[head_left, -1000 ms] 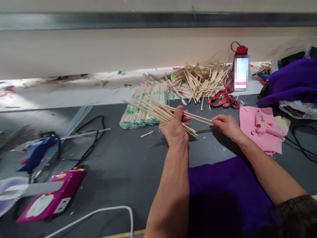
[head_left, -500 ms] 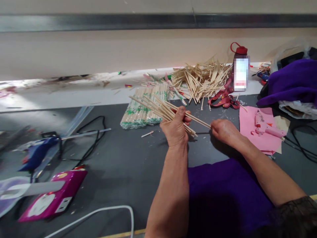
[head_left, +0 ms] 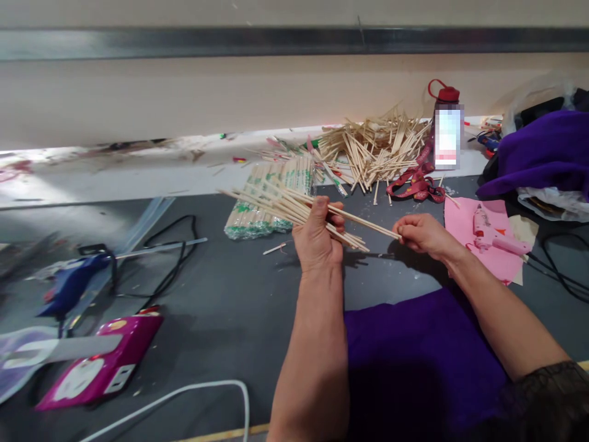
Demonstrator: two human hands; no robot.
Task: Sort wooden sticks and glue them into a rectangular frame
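My left hand (head_left: 318,236) is closed round a loose bundle of thin wooden sticks (head_left: 276,204), held above the grey table. The sticks fan out to the left, and their other ends stick out to the right past my fingers. My right hand (head_left: 419,234) pinches the right end of a pair of sticks (head_left: 368,223) that runs out of the bundle. Behind the bundle lies a clear plastic pack of wrapped sticks (head_left: 257,212) with green print. A short white stick (head_left: 275,248) rests on the table left of my left wrist.
A heap of loose sticks (head_left: 377,147) lies at the back beside a red-capped bottle (head_left: 447,94) and a red lanyard (head_left: 416,187). On the right, a pink glue gun (head_left: 497,236) rests on pink sheets (head_left: 464,215). A magenta power strip (head_left: 105,362) and cables occupy the left.
My left hand has shifted slightly left with the bundle. My right hand has moved a little to the right, and more of the pinched sticks shows between my hands.
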